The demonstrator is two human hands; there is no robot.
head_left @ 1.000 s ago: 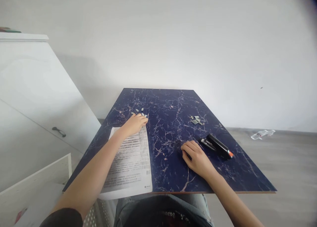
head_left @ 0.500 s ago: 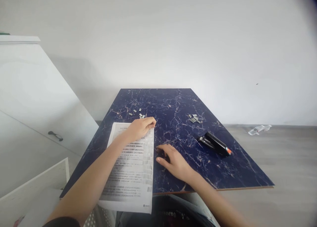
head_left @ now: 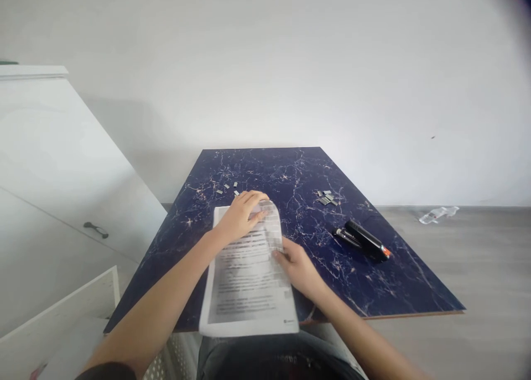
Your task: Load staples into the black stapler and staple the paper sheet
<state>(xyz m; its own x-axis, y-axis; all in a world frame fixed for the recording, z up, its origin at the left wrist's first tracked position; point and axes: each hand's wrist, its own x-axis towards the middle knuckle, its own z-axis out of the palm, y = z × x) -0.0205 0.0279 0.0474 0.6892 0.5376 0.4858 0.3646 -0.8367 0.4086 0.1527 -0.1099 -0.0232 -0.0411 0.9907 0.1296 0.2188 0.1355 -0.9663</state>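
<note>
A stack of printed white paper (head_left: 249,275) is lifted off the dark blue marbled tabletop (head_left: 290,175), blurred by motion, its near edge hanging over the table's front. My left hand (head_left: 243,214) grips the paper's far top edge, fingers curled over it. At the paper's right edge my right hand (head_left: 296,266) holds it, thumb on top. A black stapler with an orange tip (head_left: 365,240) lies to the right of my right hand, apart from it.
Loose staple strips lie in two small heaps, one at the far left (head_left: 228,188) and one at the far right (head_left: 327,198). A white cabinet (head_left: 53,164) stands left of the table. A clear plastic bottle (head_left: 437,214) lies on the grey floor at right.
The paper slid right toward the middle and rose off the table. My right hand moved left from beside the stapler and took the paper's right edge. My left hand shifted onto the top edge.
</note>
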